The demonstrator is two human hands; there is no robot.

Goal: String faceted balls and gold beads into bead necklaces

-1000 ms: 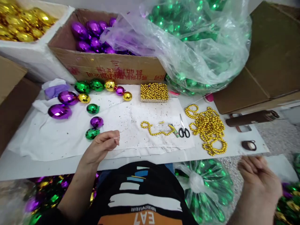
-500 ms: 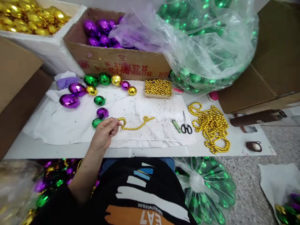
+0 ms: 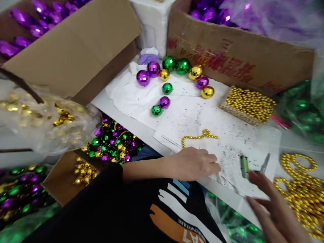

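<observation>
Over the near edge of the white cloth, my left hand reaches rightward with curled fingers. A short gold bead string runs under this hand; its held end is hidden, but it bends with the hand. My right hand, blurred, comes in at the lower right with thumb and fingers apart and nothing visible between them. One fingertip overlaps the handles of the scissors, and contact cannot be told. Left of the blade lies a small green lighter. A heap of gold bead strings lies beside my right hand.
Purple, green and gold balls lie on the cloth's far side. A clear box of gold beads stands at the right. Cardboard boxes border the table. Below left are bagged gold ornaments and mixed beads.
The view has swung left. My left hand has moved right and nearer to me, and the bead string's near end now bends toward me. My right hand has come into view.
</observation>
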